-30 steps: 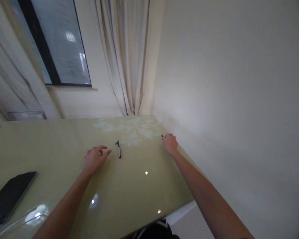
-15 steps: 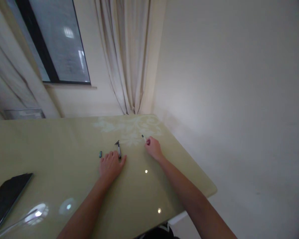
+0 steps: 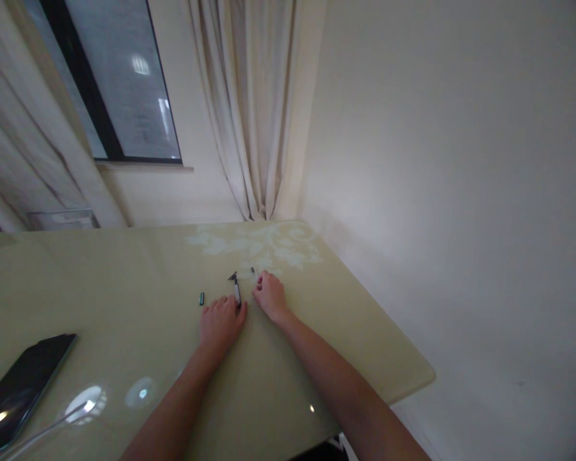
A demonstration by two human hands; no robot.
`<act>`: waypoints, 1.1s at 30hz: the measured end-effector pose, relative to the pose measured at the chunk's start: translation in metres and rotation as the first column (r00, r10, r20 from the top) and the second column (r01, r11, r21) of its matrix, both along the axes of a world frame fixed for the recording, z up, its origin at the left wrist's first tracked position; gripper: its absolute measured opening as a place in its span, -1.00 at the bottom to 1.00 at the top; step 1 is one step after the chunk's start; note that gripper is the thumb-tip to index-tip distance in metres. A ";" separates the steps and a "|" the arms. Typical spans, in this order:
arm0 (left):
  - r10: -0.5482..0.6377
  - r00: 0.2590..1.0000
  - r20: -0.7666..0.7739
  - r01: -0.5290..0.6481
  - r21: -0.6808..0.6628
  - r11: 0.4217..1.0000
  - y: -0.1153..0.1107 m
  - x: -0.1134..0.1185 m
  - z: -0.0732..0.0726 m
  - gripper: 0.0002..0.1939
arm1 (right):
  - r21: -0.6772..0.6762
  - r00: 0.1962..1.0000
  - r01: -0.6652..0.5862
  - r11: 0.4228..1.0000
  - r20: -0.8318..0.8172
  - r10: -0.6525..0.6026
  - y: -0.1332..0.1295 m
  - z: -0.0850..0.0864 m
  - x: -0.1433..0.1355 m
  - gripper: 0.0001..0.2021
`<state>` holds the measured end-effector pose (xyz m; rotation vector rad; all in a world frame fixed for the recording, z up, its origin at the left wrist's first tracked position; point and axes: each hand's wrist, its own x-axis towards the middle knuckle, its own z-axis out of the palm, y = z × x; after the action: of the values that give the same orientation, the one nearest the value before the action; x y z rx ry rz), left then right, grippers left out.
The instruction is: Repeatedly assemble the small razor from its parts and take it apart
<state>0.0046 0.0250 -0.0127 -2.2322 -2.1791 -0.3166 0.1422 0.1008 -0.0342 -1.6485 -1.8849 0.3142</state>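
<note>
A razor [image 3: 237, 291] with a dark head and grey handle lies on the pale green table [image 3: 139, 282]. My left hand [image 3: 221, 320] rests on the table, its thumb and fingers closed round the lower end of the razor's handle. Just right of the razor, my right hand [image 3: 269, 294] pinches a thin, light stick with a dark tip [image 3: 253, 272], which points up and away; its lower part is hidden by the fingers. Left of my left hand lies a small dark green piece [image 3: 201, 299], touched by neither hand.
A black flat device [image 3: 26, 387] lies at the table's left, with a pale cable [image 3: 48, 430] beside it. Beyond the far edge hang curtains [image 3: 249, 115] by a window. A bare wall [image 3: 436, 160] runs along the right side.
My right hand has moved left with the light stick, from well apart to close beside the razor. My left hand has stayed at the razor's handle; the view has shifted slightly.
</note>
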 end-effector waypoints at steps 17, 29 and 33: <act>0.045 0.997 -0.058 -0.053 -0.150 0.987 -0.012 -0.004 0.013 -0.46 | -0.030 0.930 -0.210 0.977 -0.316 0.190 -0.029 0.001 0.092 -0.65; 0.055 0.998 -0.030 -0.059 -0.154 0.986 0.002 -0.001 0.007 -0.56 | -0.058 0.922 -0.226 0.972 -0.335 0.194 -0.034 0.003 0.086 -0.55; 0.090 0.996 0.027 -0.085 -0.144 0.986 0.004 -0.007 0.009 -0.52 | -0.067 0.927 -0.208 0.976 -0.333 0.174 -0.028 0.003 0.080 -0.54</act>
<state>-0.0021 0.0295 -0.0037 -2.2055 -2.3812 -0.2039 0.2225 0.0731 -0.0311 -1.3748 -1.7990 0.7299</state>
